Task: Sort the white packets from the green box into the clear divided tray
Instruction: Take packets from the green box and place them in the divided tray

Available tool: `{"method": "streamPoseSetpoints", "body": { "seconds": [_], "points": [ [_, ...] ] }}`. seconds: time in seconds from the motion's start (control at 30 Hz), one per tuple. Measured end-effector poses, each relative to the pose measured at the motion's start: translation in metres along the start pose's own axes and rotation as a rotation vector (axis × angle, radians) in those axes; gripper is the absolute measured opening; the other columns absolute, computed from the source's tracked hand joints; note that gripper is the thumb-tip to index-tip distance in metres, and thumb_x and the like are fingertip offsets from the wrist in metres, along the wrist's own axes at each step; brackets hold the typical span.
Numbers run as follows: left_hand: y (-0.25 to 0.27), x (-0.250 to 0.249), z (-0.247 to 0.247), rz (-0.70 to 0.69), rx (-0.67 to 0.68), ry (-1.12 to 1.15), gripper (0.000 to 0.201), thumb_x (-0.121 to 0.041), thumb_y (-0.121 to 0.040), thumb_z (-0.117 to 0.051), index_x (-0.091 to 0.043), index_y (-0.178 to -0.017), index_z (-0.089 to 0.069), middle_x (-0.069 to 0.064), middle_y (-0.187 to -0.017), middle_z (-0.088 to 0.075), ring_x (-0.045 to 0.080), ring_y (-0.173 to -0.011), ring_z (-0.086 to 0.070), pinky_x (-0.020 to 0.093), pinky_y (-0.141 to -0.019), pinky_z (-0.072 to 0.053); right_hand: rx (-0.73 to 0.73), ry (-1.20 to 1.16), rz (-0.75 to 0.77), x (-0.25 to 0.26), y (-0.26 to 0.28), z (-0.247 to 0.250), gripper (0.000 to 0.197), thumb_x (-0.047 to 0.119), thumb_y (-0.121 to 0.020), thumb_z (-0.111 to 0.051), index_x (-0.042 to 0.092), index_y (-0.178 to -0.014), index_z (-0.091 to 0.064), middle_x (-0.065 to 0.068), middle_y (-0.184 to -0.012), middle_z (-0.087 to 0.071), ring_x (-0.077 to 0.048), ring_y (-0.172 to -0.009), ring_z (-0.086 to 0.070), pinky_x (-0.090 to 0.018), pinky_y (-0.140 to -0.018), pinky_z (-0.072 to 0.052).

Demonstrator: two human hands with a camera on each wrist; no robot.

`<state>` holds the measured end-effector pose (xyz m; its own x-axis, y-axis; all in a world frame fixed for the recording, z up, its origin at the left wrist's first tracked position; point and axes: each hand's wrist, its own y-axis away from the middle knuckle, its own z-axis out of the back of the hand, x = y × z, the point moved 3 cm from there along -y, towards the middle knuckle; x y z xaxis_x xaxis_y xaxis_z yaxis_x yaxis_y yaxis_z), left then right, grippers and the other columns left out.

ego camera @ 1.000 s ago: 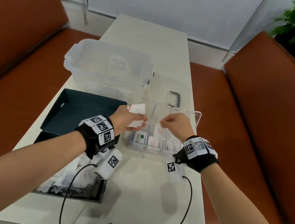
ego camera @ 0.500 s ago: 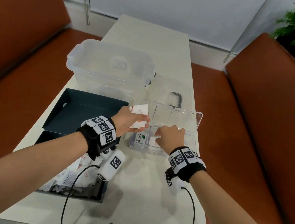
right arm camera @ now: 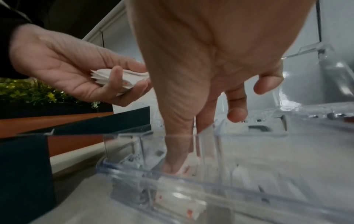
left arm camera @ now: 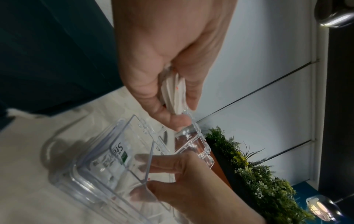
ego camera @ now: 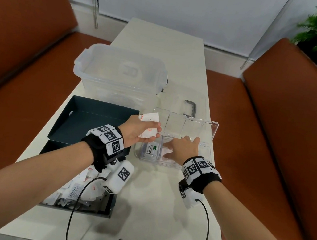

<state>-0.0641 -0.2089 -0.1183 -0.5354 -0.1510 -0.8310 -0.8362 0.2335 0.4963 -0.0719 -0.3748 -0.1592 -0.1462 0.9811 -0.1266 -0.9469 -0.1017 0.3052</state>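
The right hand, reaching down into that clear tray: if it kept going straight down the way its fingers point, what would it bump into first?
Most likely the white packets lying in that compartment of the clear divided tray. The right hand already has a fingertip among them, apparently touching, with the tray floor just beneath.

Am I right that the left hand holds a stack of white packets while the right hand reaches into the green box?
Not quite: the right hand reaches into the clear tray, not the green box, as the head view shows. The left hand does hold the packets.
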Motion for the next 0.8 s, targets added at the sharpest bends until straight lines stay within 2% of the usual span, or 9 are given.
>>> {"method": "streamPoseSetpoints", "body": {
  "seconds": [0.13, 0.23, 0.33, 0.43, 0.5, 0.57, 0.63, 0.73, 0.8],
  "points": [
    [0.002, -0.002, -0.003, 0.072, 0.036, 0.092, 0.021, -0.022, -0.094, -0.060, -0.007, -0.109, -0.058, 0.018, -0.102, -0.071, 0.024, -0.081, -0.070, 0.028, -0.061, -0.060, -0.139, -0.184, -0.014, -0.007, 0.013, 0.027, 0.038, 0.053, -0.089, -0.054, 0.044, -0.126, -0.056, 0.015, -0.114, -0.065, -0.018, -0.112, -0.052, -0.043, -0.091, -0.028],
    [0.004, -0.002, -0.004, 0.119, 0.098, 0.174, 0.027, -0.017, -0.096, -0.051, -0.003, -0.120, -0.052, 0.023, -0.115, -0.067, 0.028, -0.092, -0.068, 0.034, -0.073, -0.059, -0.323, -0.454, -0.040, -0.015, 0.024, 0.054, 0.023, 0.040, -0.093, -0.051, 0.037, -0.110, -0.066, 0.016, -0.101, -0.069, -0.012, -0.099, -0.060, -0.039, -0.091, -0.035],
    [0.008, -0.003, -0.008, 0.128, 0.159, 0.251, 0.030, -0.006, -0.095, -0.044, -0.002, -0.125, -0.048, 0.025, -0.118, -0.064, 0.033, -0.100, -0.065, 0.039, -0.079, -0.058, -0.414, -0.744, 0.005, -0.014, 0.032, 0.072, 0.019, 0.035, -0.091, -0.058, 0.030, -0.106, -0.068, 0.012, -0.091, -0.069, -0.008, -0.083, -0.060, -0.038, -0.085, -0.046],
    [0.009, -0.003, -0.013, 0.091, 0.189, 0.254, 0.034, 0.003, -0.093, -0.045, 0.002, -0.126, -0.050, 0.024, -0.115, -0.064, 0.030, -0.094, -0.068, 0.041, -0.077, -0.060, -0.374, -0.900, 0.047, 0.000, 0.034, 0.074, 0.030, 0.042, -0.082, -0.069, 0.025, -0.106, -0.065, 0.009, -0.083, -0.065, -0.001, -0.073, -0.054, -0.020, -0.064, -0.041],
    [0.008, -0.003, -0.016, 0.059, 0.188, 0.268, 0.033, 0.006, -0.093, -0.046, 0.006, -0.125, -0.050, 0.027, -0.118, -0.063, 0.029, -0.089, -0.070, 0.040, -0.071, -0.061, -0.341, -0.945, 0.021, 0.006, 0.032, 0.070, 0.040, 0.045, -0.076, -0.074, 0.021, -0.105, -0.060, 0.006, -0.081, -0.060, -0.001, -0.073, -0.053, -0.013, -0.058, -0.037],
    [0.008, -0.002, -0.017, 0.029, 0.159, 0.288, 0.029, 0.004, -0.094, -0.050, 0.007, -0.123, -0.051, 0.027, -0.117, -0.064, 0.030, -0.087, -0.071, 0.039, -0.067, -0.061, -0.319, -1.030, -0.045, 0.004, 0.029, 0.066, 0.046, 0.044, -0.072, -0.079, 0.018, -0.104, -0.057, 0.003, -0.079, -0.059, -0.006, -0.071, -0.057, -0.014, -0.059, -0.042],
    [0.006, -0.002, -0.015, 0.002, 0.124, 0.286, 0.025, 0.001, -0.094, -0.054, 0.006, -0.118, -0.054, 0.024, -0.115, -0.066, 0.030, -0.090, -0.070, 0.038, -0.067, -0.061, -0.254, -1.179, -0.118, -0.002, 0.028, 0.063, 0.046, 0.039, -0.071, -0.081, 0.014, -0.102, -0.057, -0.004, -0.083, -0.065, -0.012, -0.068, -0.064, -0.023, -0.060, -0.051],
    [0.004, -0.001, -0.011, -0.022, 0.105, 0.267, 0.016, -0.001, -0.092, -0.057, 0.001, -0.108, -0.059, 0.019, -0.111, -0.069, 0.027, -0.090, -0.071, 0.038, -0.069, -0.061, -0.166, -1.395, -0.146, -0.010, 0.028, 0.058, 0.035, 0.021, -0.075, -0.081, 0.005, -0.098, -0.060, -0.018, -0.087, -0.069, -0.017, -0.056, -0.067, -0.025, -0.053, -0.056],
    [0.003, -0.001, -0.008, -0.036, 0.103, 0.267, 0.014, 0.001, -0.092, -0.058, 0.001, -0.106, -0.059, 0.018, -0.106, -0.072, 0.026, -0.088, -0.072, 0.039, -0.073, -0.061, -0.204, -1.408, -0.136, -0.018, 0.029, 0.060, 0.021, 0.013, -0.078, -0.078, 0.004, -0.093, -0.066, -0.016, -0.083, -0.065, -0.017, -0.053, -0.065, -0.024, -0.053, -0.056]
  ]
}}
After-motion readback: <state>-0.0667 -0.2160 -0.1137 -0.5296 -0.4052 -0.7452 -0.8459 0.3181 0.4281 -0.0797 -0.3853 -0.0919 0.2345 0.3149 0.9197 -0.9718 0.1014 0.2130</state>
